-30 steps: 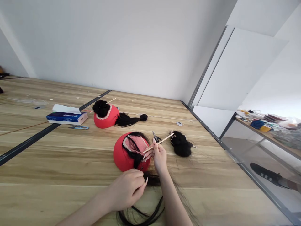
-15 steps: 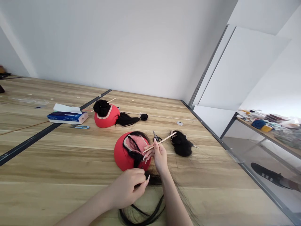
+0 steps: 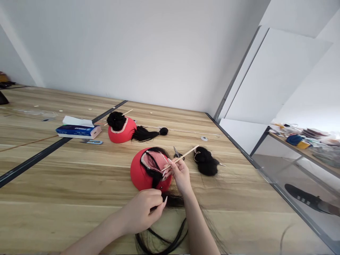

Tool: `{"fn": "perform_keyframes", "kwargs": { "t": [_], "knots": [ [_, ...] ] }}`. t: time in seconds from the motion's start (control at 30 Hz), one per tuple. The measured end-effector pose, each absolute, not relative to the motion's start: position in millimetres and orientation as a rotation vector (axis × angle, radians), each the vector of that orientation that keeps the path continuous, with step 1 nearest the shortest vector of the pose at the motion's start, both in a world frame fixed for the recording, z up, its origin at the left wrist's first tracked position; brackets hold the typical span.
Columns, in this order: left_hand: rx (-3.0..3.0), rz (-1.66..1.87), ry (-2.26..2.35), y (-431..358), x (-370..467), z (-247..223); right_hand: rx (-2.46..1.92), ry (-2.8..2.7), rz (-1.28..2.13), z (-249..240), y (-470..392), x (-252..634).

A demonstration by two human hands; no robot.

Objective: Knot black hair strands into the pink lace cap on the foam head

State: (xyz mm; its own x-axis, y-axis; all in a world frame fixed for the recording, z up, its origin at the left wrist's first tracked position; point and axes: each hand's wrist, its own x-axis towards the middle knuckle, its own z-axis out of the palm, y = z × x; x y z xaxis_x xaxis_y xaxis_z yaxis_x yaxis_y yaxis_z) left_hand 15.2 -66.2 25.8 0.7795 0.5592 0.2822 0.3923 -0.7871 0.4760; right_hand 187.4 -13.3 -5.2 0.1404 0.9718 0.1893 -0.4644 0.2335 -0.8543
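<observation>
A red dome-shaped form [image 3: 137, 174] sits on the table with a pink mesh cap [image 3: 157, 159] on top and black hair [image 3: 155, 181] lying across it. At its near edge my left hand [image 3: 148, 207] is closed around a strand of the black hair, which hangs down towards the table's front. My right hand [image 3: 178, 173] pinches a thin wooden stick [image 3: 186, 154], its lower tip at the edge of the mesh. Loose hair [image 3: 174, 200] passes between my two hands. Scissors [image 3: 177, 153] lie just behind my right hand.
Behind is a second red form [image 3: 122, 132] with bundled black hair [image 3: 117, 121]. A tissue box [image 3: 77, 131] and blue cutter [image 3: 95, 142] lie left. A black hair bundle [image 3: 207, 163] lies right. Beyond the table edge are a cluttered shelf [image 3: 305, 148] and a person's shoe [image 3: 301, 198].
The fingers of my right hand have shifted a little on the stick, whose upper end sits slightly higher. The whole view has moved slightly. My left hand keeps its grip.
</observation>
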Motion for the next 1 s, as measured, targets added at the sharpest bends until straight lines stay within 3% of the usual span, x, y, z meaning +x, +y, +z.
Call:
{"fn": "perform_keyframes", "kwargs": {
  "t": [1.0],
  "knots": [
    [2.615, 0.656, 0.718, -78, 10, 23, -0.904, -0.843, 1.099, 5, -26, 173]
  ]
}}
